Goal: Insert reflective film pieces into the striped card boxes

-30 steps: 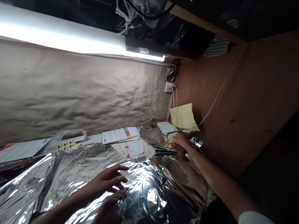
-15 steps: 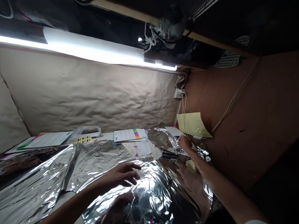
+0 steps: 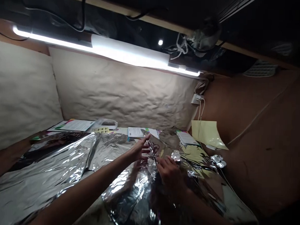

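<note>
Wrinkled, mirror-like silver film [image 3: 137,194] covers the surface in front of me. My left hand [image 3: 139,149] is open, thumb raised and fingers apart, close beside a gathered part of the film; whether it touches it I cannot tell. Just to its right, my right hand [image 3: 169,172] is closed, its curled fingers on the film's gathered edge. What lies under that palm is hidden. To the left spreads more silver film [image 3: 52,168], lying in a large, creased sheet.
Printed sheets [image 3: 78,124] lie at the back left, another printed stack [image 3: 136,132] at the back middle. A clear plastic bag [image 3: 107,123] sits between them. Yellow paper [image 3: 208,132] leans at the right wall below a socket [image 3: 197,98] with cables. A lit tube lamp [image 3: 127,52] hangs above.
My right hand has come from the back right towards me and left, drawing film with it. My left hand has moved slightly up and right. The view has shifted left.
</note>
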Demonstrator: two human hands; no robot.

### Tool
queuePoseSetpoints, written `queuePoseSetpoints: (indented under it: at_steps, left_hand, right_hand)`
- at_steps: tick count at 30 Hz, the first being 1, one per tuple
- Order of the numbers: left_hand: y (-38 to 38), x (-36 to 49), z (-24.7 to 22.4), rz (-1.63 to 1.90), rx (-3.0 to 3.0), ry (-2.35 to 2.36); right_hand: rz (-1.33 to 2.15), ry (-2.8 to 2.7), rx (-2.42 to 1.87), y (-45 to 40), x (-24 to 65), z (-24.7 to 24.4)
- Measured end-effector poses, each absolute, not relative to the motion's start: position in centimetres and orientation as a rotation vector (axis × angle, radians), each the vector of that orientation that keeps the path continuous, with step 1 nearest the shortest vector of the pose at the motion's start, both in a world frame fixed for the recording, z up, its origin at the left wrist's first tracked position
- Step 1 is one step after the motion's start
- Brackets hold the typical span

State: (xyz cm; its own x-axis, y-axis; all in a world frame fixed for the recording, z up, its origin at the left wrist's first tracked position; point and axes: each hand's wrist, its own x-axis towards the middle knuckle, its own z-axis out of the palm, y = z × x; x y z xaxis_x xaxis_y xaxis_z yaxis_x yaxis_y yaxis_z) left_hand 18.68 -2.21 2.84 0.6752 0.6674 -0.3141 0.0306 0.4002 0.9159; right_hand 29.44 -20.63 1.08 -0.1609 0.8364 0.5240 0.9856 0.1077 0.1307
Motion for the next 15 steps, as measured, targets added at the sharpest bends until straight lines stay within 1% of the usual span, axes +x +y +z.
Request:
queuePoseSetpoints:
  at_steps: [3, 6, 8, 11, 13, 15]
  left_hand:
    - [-1.1, 17.3, 1.8, 0.532, 1.099, 0.833]
    - [-0.6, 15.4, 0.9, 0.586, 1.117, 0.893]
    - [-0.5, 13.8, 0.9, 0.609, 1.146, 0.89]
    - [-0.4, 10.2, 1.4, 0.665, 1.218, 0.841]
    - [0.1, 6.8, 1.6, 0.717, 1.282, 0.846]
    - [0.9, 3.3, 1.3, 0.744, 1.348, 0.907]
  right_hand:
    - [-0.456, -2.111, -1.681, -22.7, 25.7, -0.4]
    - [-0.394, -2.075, -1.512, -25.0, 24.3, 0.3]
    - [-0.451, -2.009, -1.458, -26.7, 25.2, 1.7]
    - [-0.529, -1.876, -1.545, -29.3, 28.8, 3.5]
    - [-0.532, -1.825, -1.662, -30.5, 31.3, 3.2]
    - [-0.475, -1.838, -1.739, -30.9, 33.0, 1.5]
